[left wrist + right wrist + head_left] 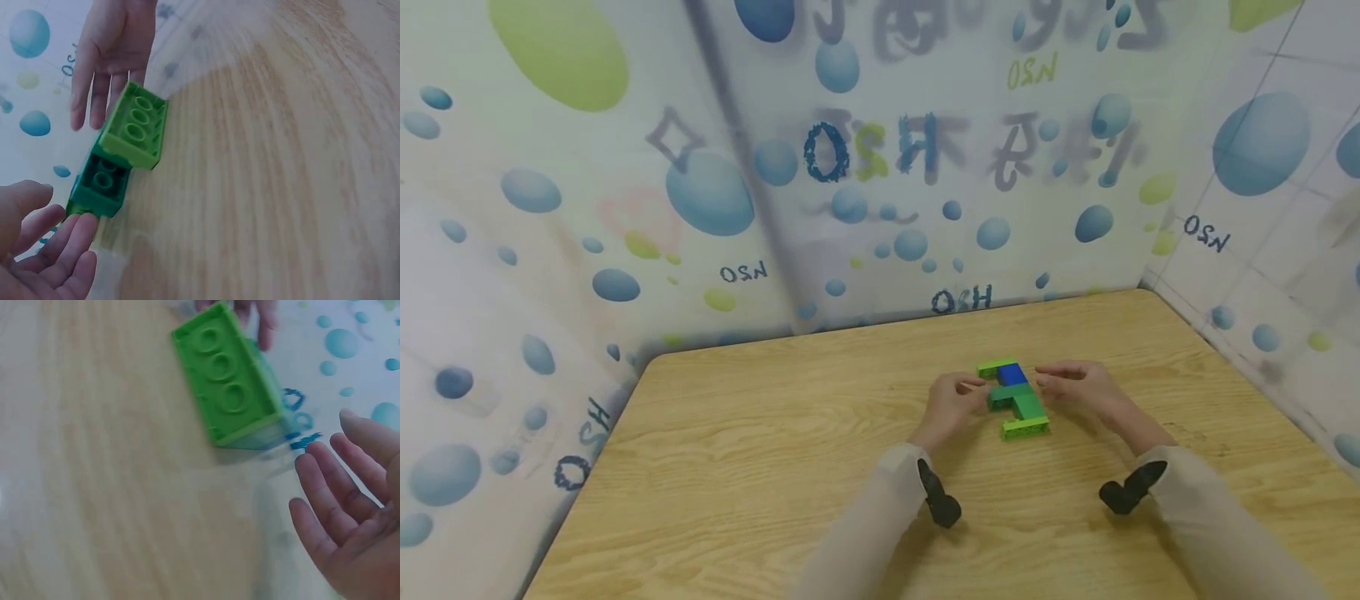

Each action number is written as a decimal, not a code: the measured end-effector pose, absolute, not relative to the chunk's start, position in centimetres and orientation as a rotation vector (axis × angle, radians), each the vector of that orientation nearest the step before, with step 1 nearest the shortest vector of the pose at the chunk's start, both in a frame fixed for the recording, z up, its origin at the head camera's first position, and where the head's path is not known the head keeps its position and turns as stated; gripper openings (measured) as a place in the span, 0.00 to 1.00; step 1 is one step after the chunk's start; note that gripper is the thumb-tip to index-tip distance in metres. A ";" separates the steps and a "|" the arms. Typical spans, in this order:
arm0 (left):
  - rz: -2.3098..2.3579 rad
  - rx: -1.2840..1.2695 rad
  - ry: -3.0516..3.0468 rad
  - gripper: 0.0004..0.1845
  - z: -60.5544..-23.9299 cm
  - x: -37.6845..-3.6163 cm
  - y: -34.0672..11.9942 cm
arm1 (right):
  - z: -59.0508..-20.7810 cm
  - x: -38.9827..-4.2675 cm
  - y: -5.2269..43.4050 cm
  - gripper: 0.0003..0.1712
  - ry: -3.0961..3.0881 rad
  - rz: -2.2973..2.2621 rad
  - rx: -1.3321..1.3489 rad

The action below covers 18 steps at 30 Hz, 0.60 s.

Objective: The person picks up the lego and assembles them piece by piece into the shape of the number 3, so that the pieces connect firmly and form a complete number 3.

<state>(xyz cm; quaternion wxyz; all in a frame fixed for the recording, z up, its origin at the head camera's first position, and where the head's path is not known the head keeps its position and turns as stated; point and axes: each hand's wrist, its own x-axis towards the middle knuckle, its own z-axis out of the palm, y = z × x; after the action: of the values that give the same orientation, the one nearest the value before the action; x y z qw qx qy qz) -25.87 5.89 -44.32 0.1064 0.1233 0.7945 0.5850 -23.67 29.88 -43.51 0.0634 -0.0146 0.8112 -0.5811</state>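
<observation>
A small stack of toy bricks (1015, 398) lies on its side on the wooden table (775, 467): light green, blue and dark green pieces joined together. My left hand (953, 402) is just left of it, fingers relaxed, fingertips close to the dark green brick (99, 186). My right hand (1078, 385) is just right of it, fingers straight and spread, holding nothing. In the left wrist view the light green brick (134, 125) shows its hollow underside, with the right hand (109, 53) behind it. The right wrist view shows the light green brick (226, 381) and my open right palm (350, 519).
Sheets printed with blue and green bubbles (715, 192) wall in the table at the back and both sides. Bare wood extends to the left and toward me. Black wrist straps (940, 498) sit on both sleeves.
</observation>
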 end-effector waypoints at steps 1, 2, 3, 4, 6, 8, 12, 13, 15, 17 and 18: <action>1.723 0.359 2.347 0.11 -44.2 -26.0 5.6 | -43.2 -23.7 30.1 0.30 2.472 -1.738 -0.060; 1.720 0.347 2.358 0.11 -44.1 -26.1 5.3 | -42.9 -23.7 30.2 0.30 2.483 -1.724 -0.089; 1.712 0.330 2.371 0.11 -44.0 -26.2 4.9 | -42.5 -23.7 30.3 0.29 2.488 -1.721 -0.120; 1.696 0.323 2.398 0.11 -43.9 -26.3 4.6 | -42.1 -23.7 30.3 0.29 2.502 -1.703 -0.148; 1.671 0.297 2.424 0.12 -43.4 -26.4 3.8 | -41.3 -23.8 30.3 0.29 2.520 -1.675 -0.188; 1.646 0.294 2.455 0.12 -42.9 -26.6 2.9 | -40.5 -24.0 30.0 0.29 2.538 -1.648 -0.222; 1.618 0.350 2.513 0.13 -42.0 -26.8 1.2 | -39.1 -24.3 29.1 0.30 2.564 -1.599 -0.248; 1.612 0.369 2.527 0.13 -41.8 -26.9 0.7 | -38.8 -24.5 28.8 0.30 2.557 -1.598 -0.255; 1.597 0.395 2.554 0.13 -41.5 -27.0 -0.1 | -38.4 -24.8 28.2 0.31 2.542 -1.593 -0.261; 1.577 0.408 2.575 0.13 -41.1 -27.1 -0.9 | -38.0 -25.2 27.5 0.31 2.519 -1.595 -0.259; 1.568 0.411 2.582 0.13 -41.0 -27.1 -1.3 | -37.9 -25.4 27.2 0.31 2.513 -1.594 -0.259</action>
<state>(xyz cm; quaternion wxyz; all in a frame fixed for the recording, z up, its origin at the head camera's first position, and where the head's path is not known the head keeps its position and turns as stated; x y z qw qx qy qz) -27.08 -1.33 -41.00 0.0463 0.1346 0.8460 0.5138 -25.41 27.19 -37.88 0.0771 -0.0865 0.8388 -0.5319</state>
